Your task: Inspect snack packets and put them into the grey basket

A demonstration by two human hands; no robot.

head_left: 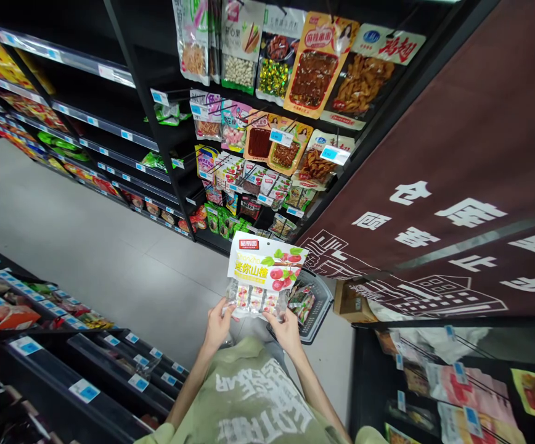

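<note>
Both my hands hold up one snack bag point(264, 271), white and yellow with red fruit printed on it and small wrapped sweets showing through its clear lower part. My left hand point(217, 325) grips the bag's bottom left corner. My right hand point(286, 330) grips its bottom right corner. The bag hangs in front of my chest, above the floor of a shop aisle.
A black shopping basket point(317, 307) with packets in it sits on the floor just beyond my right hand, a cardboard box point(348, 302) beside it. Black shelves point(124, 132) and hanging snack bags point(314, 68) stand ahead, a brown curtain point(457, 185) to the right, low shelves point(77, 364) on the left.
</note>
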